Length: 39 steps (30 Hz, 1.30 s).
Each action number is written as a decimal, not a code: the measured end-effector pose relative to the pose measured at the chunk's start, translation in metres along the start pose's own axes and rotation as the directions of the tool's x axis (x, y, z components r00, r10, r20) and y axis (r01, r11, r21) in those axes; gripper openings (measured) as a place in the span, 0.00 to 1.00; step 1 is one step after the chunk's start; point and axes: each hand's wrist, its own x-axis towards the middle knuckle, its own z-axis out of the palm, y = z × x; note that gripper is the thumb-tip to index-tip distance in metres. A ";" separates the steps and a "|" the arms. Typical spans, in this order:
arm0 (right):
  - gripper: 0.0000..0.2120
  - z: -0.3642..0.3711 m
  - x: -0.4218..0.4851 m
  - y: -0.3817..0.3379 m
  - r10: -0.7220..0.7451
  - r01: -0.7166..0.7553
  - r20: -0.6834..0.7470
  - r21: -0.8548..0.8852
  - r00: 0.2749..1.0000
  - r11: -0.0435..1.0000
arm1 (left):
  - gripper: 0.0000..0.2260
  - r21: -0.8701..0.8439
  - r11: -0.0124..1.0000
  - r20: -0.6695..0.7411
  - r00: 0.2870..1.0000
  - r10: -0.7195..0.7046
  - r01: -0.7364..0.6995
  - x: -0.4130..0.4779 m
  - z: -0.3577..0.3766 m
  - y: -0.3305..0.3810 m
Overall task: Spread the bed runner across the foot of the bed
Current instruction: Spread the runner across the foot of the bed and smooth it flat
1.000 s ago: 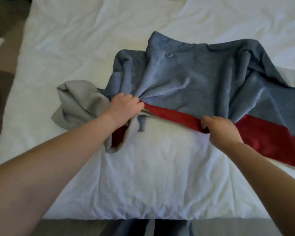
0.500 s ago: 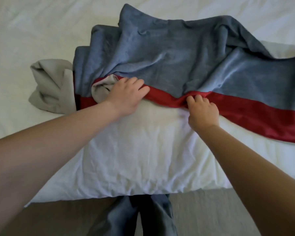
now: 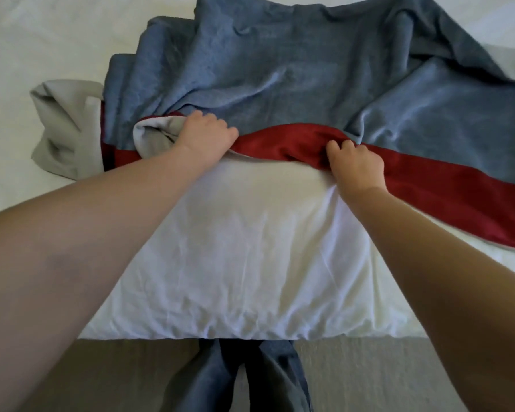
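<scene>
White bedding covers the bed (image 3: 235, 263) below our hands; the bed runner (image 3: 295, 72) lies bunched beyond them; our left hand (image 3: 204, 136) grips its grey lining, fingers curled; our right hand (image 3: 356, 165) pinches the red band (image 3: 446, 194), which extends to its right.

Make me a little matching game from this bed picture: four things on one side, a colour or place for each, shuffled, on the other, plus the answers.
Things:
1. bed runner's main panel
2. runner's border stripe
3. runner's turned-up lining
4. bed sheet

Descriptions:
A. white, nearest the person
B. red, gripped by both hands
C. grey-beige, bunched at far left
D. blue, crumpled in folds

Pairs: 1-D, 2-B, 3-C, 4-A
</scene>
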 end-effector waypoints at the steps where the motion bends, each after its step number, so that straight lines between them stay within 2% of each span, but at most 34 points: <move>1: 0.16 0.001 -0.002 0.001 0.005 -0.006 0.003 0.025 1.000 1.000 | 0.09 -0.020 1.000 -0.006 1.000 0.022 -0.022 -0.004 0.003 0.002; 3: 0.15 0.003 -0.009 0.003 0.036 -0.036 0.002 0.097 0.999 0.995 | 0.08 -0.065 0.995 -0.025 0.997 0.072 -0.073 -0.016 0.011 0.009; 5: 0.13 0.004 -0.023 0.004 0.084 -0.084 0.003 0.153 0.996 0.985 | 0.11 -0.100 0.989 -0.018 0.994 0.111 -0.112 -0.033 0.020 0.017; 8: 0.12 0.007 -0.049 0.004 0.116 -0.115 0.002 0.176 0.993 0.978 | 0.14 -0.141 0.981 -0.026 0.992 0.127 -0.129 -0.064 0.035 0.030; 14: 0.12 0.010 -0.102 -0.004 0.224 -0.214 -0.018 0.231 0.974 0.949 | 0.13 -0.216 0.961 -0.038 0.985 0.167 -0.172 -0.109 0.049 0.047; 17: 0.12 0.011 -0.138 -0.026 0.164 -0.154 -0.174 0.070 0.971 0.986 | 0.08 -0.226 0.949 -0.066 0.976 0.209 -0.218 -0.127 0.047 0.051; 19: 0.11 0.015 -0.156 -0.048 0.115 -0.097 -0.294 0.075 0.949 0.992 | 0.07 -0.268 0.937 -0.083 0.974 0.211 -0.226 -0.135 0.047 0.051; 22: 0.14 0.015 -0.157 -0.085 0.122 -0.075 -0.223 0.207 0.967 0.975 | 0.08 -0.309 0.920 -0.103 0.971 0.217 -0.239 -0.140 0.048 0.049; 24: 0.18 0.010 -0.144 -0.103 0.146 -0.115 -0.139 0.212 0.979 0.970 | 0.11 -0.338 0.913 -0.123 0.972 0.199 -0.230 -0.143 0.051 0.046; 26: 0.19 0.004 -0.129 -0.114 0.163 -0.143 -0.094 0.185 0.982 0.972 | 0.14 -0.382 0.900 -0.133 0.976 0.171 -0.210 -0.145 0.057 0.044; 28: 0.13 0.003 -0.113 -0.118 0.147 -0.134 -0.088 0.144 0.985 0.981 | 0.13 -0.393 0.897 -0.130 0.978 0.163 -0.202 -0.146 0.063 0.046; 31: 0.05 0.004 -0.105 -0.113 0.040 -0.044 -0.184 -0.017 0.982 0.999 | 0.11 -0.381 0.901 -0.141 0.976 0.164 -0.206 -0.151 0.068 0.050; 35: 0.05 0.010 -0.104 -0.101 -0.028 -0.026 -0.278 -0.189 0.960 0.982 | 0.10 -0.415 0.891 -0.151 0.980 0.132 -0.184 -0.156 0.068 0.052; 39: 0.05 0.006 -0.091 -0.087 -0.010 -0.078 -0.264 -0.319 0.964 0.944 | 0.10 -0.438 0.881 -0.150 0.981 0.121 -0.176 -0.157 0.065 0.052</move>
